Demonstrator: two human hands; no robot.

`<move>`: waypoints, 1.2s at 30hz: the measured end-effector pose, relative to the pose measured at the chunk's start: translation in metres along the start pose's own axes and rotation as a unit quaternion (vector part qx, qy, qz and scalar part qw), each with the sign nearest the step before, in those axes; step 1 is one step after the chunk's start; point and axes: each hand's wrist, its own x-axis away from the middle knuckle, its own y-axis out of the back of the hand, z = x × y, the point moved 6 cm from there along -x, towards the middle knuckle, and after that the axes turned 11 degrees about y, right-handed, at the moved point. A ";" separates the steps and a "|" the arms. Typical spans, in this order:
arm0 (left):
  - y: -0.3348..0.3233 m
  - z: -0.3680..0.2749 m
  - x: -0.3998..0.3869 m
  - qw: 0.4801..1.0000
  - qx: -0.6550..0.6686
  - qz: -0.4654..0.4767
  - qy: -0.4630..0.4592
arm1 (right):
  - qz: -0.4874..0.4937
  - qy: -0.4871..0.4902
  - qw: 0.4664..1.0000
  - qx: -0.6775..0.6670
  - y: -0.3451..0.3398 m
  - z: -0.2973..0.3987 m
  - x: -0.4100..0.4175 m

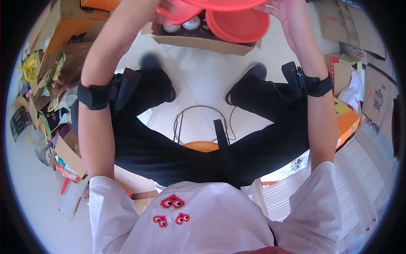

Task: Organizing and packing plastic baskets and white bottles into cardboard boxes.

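Note:
My left hand is at the top edge, partly cut off and blurred, closed at the side of a tilted small red plastic basket. My right hand has its fingers at the right rim of a large red plastic basket, which runs out of view at the top. Beneath these, a round red plastic basket rests over the right part of an open cardboard box. Inside the box, at the left, sit two white rounded objects.
Cardboard boxes and packaging pile up at the left. Flattened cardboard and an orange box stand at the right. My shoes flank the tiled floor. A stool with an orange seat lies between my legs.

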 end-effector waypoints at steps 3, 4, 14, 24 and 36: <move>-0.018 0.018 -0.010 0.992 -0.105 0.006 0.066 | -0.024 -0.081 0.990 0.114 0.024 -0.011 0.010; -0.029 0.025 -0.011 0.988 -0.137 0.026 0.070 | 0.009 -0.077 0.981 0.178 0.036 -0.019 0.009; -0.066 0.103 -0.086 0.949 -0.303 0.044 0.078 | 0.183 -0.176 0.757 0.602 0.088 -0.065 0.000; -0.076 0.113 -0.104 0.804 -0.592 -0.053 0.021 | 0.225 -0.253 0.716 0.611 0.096 -0.111 -0.013; -0.080 0.137 -0.157 0.860 -0.505 -0.030 0.058 | 0.283 -0.085 0.735 0.611 0.103 -0.162 -0.030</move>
